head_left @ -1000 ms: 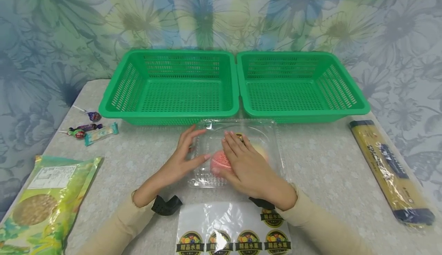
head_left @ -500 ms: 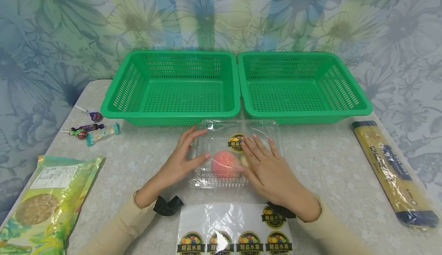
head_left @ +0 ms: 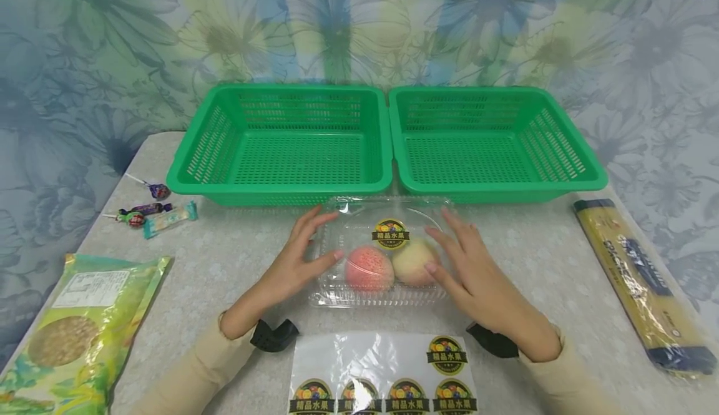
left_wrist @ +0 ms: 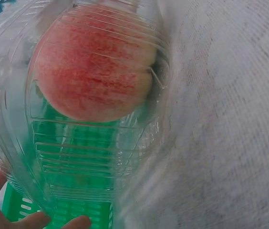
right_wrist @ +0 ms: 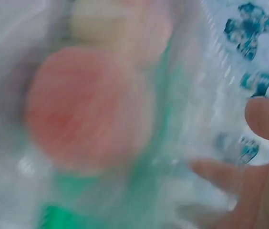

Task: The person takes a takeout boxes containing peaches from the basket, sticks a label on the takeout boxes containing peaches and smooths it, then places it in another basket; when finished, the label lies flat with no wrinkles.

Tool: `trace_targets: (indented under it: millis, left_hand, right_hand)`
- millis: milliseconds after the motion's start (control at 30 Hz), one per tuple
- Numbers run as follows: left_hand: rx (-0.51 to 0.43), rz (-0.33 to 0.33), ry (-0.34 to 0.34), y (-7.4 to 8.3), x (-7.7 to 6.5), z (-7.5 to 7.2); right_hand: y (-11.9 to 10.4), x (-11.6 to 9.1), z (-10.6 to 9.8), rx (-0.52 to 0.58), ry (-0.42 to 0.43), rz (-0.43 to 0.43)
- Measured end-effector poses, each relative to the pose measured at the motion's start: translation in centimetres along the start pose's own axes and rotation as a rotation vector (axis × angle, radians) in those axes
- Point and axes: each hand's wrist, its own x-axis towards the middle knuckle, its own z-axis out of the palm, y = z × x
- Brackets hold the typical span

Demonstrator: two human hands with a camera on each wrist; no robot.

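Observation:
A clear plastic clamshell box (head_left: pixel 351 224) lies closed on the table, with a pink-red peach (head_left: pixel 369 269) and a pale yellow peach (head_left: pixel 414 262) visible inside. A round black-and-gold fruit sticker (head_left: pixel 390 234) is on its lid. My left hand (head_left: pixel 292 268) rests at the box's left side, thumb and fingers spread along the edge. Over the right side is my right hand (head_left: pixel 477 278), fingers apart and loosely bent, holding nothing. The left wrist view shows a red-streaked peach (left_wrist: pixel 94 67) through the plastic; the right wrist view is blurred.
Two green baskets (head_left: pixel 281 187) (head_left: pixel 500 186) stand side by side behind the box. A sheet of stickers (head_left: pixel 371 352) lies in front. Lollipops (head_left: pixel 159 191) and a wrapped candy (head_left: pixel 170 219) are at left, above a green-yellow bag (head_left: pixel 84 315). A spaghetti pack (head_left: pixel 643 284) lies at right.
My right hand has lifted off the sticker and moved right to the box's right side, uncovering the sticker and the pale peach. My left hand has stayed at the left edge.

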Motion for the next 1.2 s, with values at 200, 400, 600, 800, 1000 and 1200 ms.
trace_targets:
  millis: [200, 400, 600, 800, 1000, 1200]
  left_hand:
    - [-0.026, 0.02, -0.008, -0.1, 0.0, 0.2]
    - [-0.082, -0.032, -0.053, 0.4, -0.2, 0.3]
    - [-0.061, -0.043, -0.072, 0.5, -0.3, 0.3]
    - [0.076, 0.0, -0.152, 0.8, -0.5, -0.2]
    - [0.11, 0.117, -0.234, 1.8, -0.7, -1.1]
    - [0.007, 0.186, -0.14, 2.7, 0.4, -0.8]
  right_hand:
    - [3.0, -1.3, -0.4, 0.341, -0.115, 0.198]
    - [3.8, -1.8, 0.3, 0.493, -0.181, 0.239]
    - [3.6, -2.2, 0.3, 0.544, -0.15, 0.28]
    - [3.1, -3.2, -0.3, 0.703, -0.056, 0.361]
    - [3.6, -5.0, -2.7, 0.799, 0.02, 0.366]
    - [6.3, -6.1, -6.1, 1.06, 0.112, 0.228]
